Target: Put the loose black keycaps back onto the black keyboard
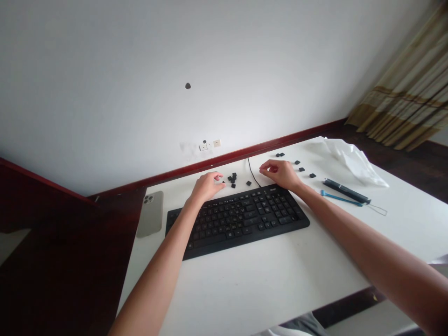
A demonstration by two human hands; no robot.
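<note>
Head view, item one: my left hand (206, 185) rests at the far edge of the black keyboard (238, 219), fingers curled, a small dark keycap (223, 182) at its fingertips, though I cannot tell whether it is gripped. Item two: my right hand (280, 173), fingers loosely bent, holds nothing that I can see, among loose keycaps (232, 179) on the white table (280, 270). Item three: grey phone (151, 213) left; blue tool (341, 198) and white bag (353, 161) right.
</note>
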